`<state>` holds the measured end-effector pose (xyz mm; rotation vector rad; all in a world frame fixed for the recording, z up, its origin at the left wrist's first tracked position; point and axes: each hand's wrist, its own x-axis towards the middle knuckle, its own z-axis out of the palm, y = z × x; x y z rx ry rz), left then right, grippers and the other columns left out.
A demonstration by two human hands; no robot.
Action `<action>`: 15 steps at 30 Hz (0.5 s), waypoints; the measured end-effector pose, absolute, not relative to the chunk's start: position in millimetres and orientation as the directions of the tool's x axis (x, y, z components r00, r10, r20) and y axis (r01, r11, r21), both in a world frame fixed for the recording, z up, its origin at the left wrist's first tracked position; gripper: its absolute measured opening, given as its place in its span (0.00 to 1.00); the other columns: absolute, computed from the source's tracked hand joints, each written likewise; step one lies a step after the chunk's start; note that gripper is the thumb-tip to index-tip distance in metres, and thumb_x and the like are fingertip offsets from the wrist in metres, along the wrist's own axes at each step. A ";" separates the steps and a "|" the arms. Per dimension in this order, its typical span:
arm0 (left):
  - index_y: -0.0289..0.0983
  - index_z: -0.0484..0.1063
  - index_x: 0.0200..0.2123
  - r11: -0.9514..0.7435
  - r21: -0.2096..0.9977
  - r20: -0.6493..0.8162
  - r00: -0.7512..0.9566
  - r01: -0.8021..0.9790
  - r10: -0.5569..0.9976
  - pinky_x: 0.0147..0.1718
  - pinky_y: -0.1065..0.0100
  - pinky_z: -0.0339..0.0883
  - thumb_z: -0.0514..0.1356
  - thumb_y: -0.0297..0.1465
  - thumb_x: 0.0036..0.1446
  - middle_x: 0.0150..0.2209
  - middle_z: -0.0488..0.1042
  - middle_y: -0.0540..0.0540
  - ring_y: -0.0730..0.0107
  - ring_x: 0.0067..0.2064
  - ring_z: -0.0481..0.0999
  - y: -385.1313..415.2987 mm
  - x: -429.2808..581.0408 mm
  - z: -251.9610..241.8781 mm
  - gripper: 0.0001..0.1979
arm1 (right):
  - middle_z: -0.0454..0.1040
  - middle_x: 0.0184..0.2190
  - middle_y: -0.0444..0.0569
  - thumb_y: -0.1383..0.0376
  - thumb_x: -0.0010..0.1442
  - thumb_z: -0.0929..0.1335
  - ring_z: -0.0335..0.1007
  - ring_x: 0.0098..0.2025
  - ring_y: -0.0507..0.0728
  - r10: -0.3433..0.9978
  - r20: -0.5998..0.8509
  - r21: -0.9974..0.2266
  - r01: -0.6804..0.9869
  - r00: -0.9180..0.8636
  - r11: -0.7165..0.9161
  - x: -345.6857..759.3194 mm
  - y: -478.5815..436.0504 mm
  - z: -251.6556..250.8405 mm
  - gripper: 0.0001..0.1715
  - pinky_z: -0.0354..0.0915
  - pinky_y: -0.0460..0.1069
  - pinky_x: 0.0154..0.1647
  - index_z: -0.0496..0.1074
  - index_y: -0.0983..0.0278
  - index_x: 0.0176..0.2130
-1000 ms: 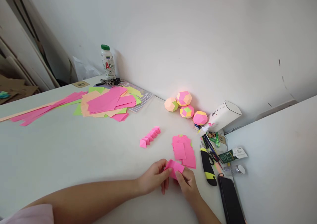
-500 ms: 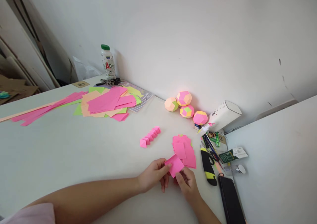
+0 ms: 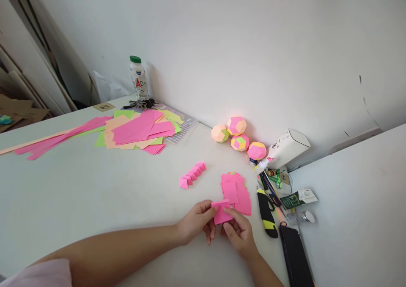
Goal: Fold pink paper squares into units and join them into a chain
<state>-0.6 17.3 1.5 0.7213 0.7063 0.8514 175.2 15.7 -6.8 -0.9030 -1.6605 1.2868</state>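
My left hand (image 3: 198,222) and my right hand (image 3: 239,233) meet low over the white table (image 3: 79,194) and both pinch one small pink paper square (image 3: 221,212), whose top edge is folded over. Just beyond the hands lies a small pile of pink paper squares (image 3: 237,192). Further left on the table sits a row of folded pink paper units (image 3: 192,175).
Several coloured paper balls (image 3: 238,136) rest by the wall. A spread of pink, green and peach sheets (image 3: 139,130) lies far left, behind it a bottle (image 3: 138,79) and keys (image 3: 141,104). At right are a utility knife (image 3: 265,213), pens, a white device (image 3: 288,146) and a black phone (image 3: 295,258).
The pink square was held flat and open half a second ago; now its top edge is folded down. Both hands stay in the same spot.
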 end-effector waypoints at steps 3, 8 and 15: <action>0.37 0.60 0.29 0.454 0.784 -0.257 0.444 -0.425 0.859 0.11 0.74 0.65 0.56 0.48 0.54 0.15 0.67 0.55 0.75 0.15 0.68 17.5 0.4 2.5 0.19 | 0.72 0.34 0.50 0.65 0.58 0.67 0.70 0.24 0.52 0.899 0.192 -0.966 0.087 -0.393 0.245 173.9 16.5 -8.0 0.17 0.70 0.47 0.24 0.71 0.60 0.48; 0.36 0.60 0.29 0.445 0.782 -0.256 0.427 -0.435 0.867 0.11 0.74 0.65 0.56 0.48 0.53 0.18 0.68 0.54 0.76 0.15 0.68 17.5 0.7 2.4 0.19 | 0.74 0.32 0.49 0.65 0.57 0.67 0.70 0.21 0.52 0.908 0.191 -0.952 0.154 -0.373 0.263 172.8 17.6 -7.4 0.14 0.70 0.47 0.21 0.73 0.59 0.45; 0.36 0.61 0.28 0.449 0.807 -0.274 0.431 -0.384 0.860 0.09 0.75 0.63 0.56 0.47 0.52 0.21 0.69 0.53 0.77 0.14 0.68 15.6 0.8 1.9 0.19 | 0.73 0.37 0.52 0.66 0.56 0.68 0.71 0.30 0.55 0.907 0.238 -0.933 0.176 -0.349 0.313 172.2 18.1 -3.8 0.09 0.70 0.45 0.23 0.76 0.60 0.39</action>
